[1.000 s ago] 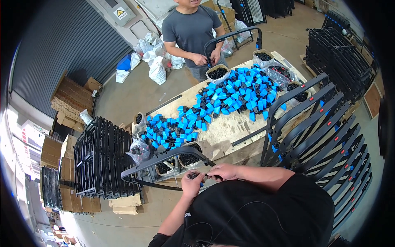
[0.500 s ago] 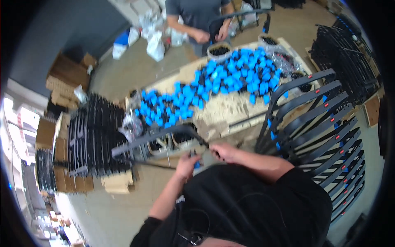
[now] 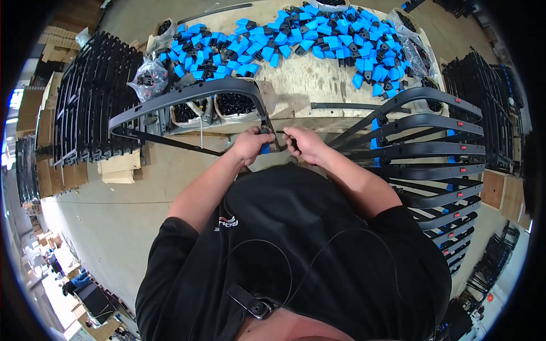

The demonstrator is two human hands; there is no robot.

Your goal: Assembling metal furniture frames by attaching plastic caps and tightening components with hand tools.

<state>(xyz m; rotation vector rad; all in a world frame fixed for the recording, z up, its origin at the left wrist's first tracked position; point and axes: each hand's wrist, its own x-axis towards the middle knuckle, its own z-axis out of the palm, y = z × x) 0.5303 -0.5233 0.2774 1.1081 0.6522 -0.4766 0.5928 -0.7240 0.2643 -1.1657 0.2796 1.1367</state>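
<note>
A dark grey bent tube frame (image 3: pixel 187 91) stands in front of me at the table's near edge, its curved end coming down to my hands. My left hand (image 3: pixel 250 146) is closed round a blue-and-black plastic piece (image 3: pixel 265 148) at the lower end of that tube. Just to the right, my right hand (image 3: pixel 304 145) is closed, thumb and fingers pinched together close to the tube end. Something thin and dark shows at its fingertips, too small to name.
Blue-and-black plastic pieces (image 3: pixel 273 42) lie heaped across the wooden table (image 3: pixel 307 79). Tubs of small black parts (image 3: pixel 236 105) stand at its near edge. Similar frames (image 3: pixel 426 153) are stacked at my right, and black metal parts (image 3: pixel 94 102) are piled at the left.
The view has tilted down, and the person across the table has left it. My right hand has come off the tube end, while my left hand has brought the plastic piece up to it.
</note>
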